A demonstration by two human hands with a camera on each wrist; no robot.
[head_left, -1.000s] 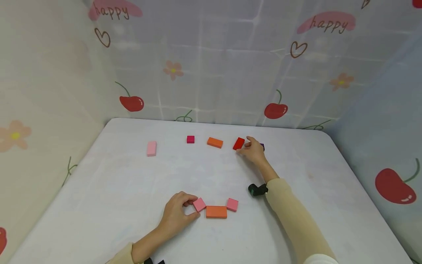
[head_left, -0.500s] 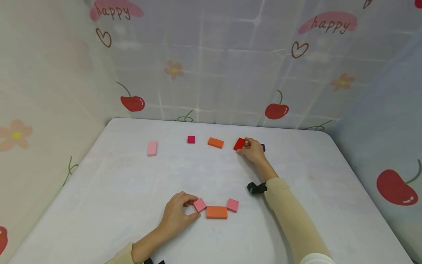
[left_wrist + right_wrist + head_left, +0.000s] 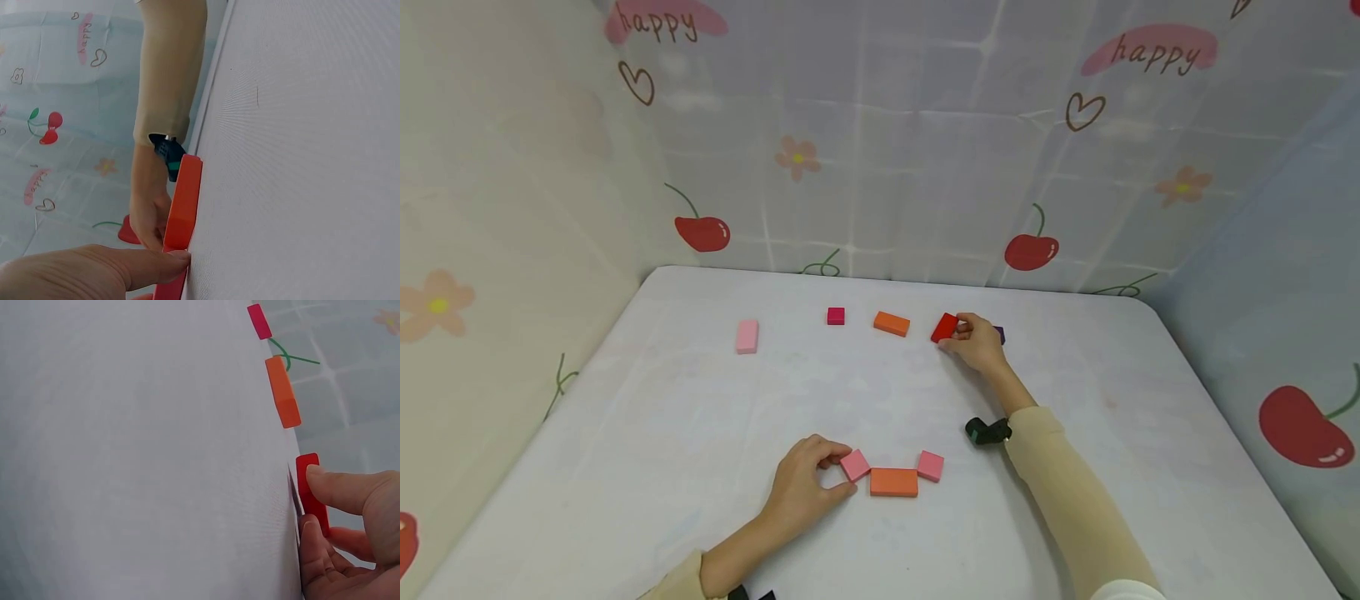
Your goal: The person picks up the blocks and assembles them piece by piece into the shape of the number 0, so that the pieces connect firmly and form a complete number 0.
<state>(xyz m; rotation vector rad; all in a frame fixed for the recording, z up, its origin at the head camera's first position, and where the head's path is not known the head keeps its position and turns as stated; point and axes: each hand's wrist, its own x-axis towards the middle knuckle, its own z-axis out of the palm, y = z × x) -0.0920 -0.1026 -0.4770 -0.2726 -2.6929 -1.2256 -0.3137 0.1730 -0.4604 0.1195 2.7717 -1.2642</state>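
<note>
Near the front of the table my left hand [image 3: 801,492] holds a small pink block [image 3: 855,465] between thumb and forefinger. This block meets the upper left corner of an orange rectangular block [image 3: 893,482], and a second pink block [image 3: 931,466] sits at its upper right corner. Farther back, my right hand [image 3: 977,343] pinches a red rectangular block [image 3: 943,327]. In the right wrist view the thumb lies on the red block's face [image 3: 306,484], with fingers at its lower end. Just behind that hand a dark purple block [image 3: 1001,333] is partly hidden.
Along the back of the white table [image 3: 820,392] lie another orange block [image 3: 892,324], a small crimson block [image 3: 836,316] and a light pink block [image 3: 747,337]. A printed curtain [image 3: 917,167] hangs behind the table. A black wrist device [image 3: 988,431] is on my right sleeve.
My right forefinger has come down onto the red block, so the fingers now close around it. The left hand and the front blocks have stayed put.
</note>
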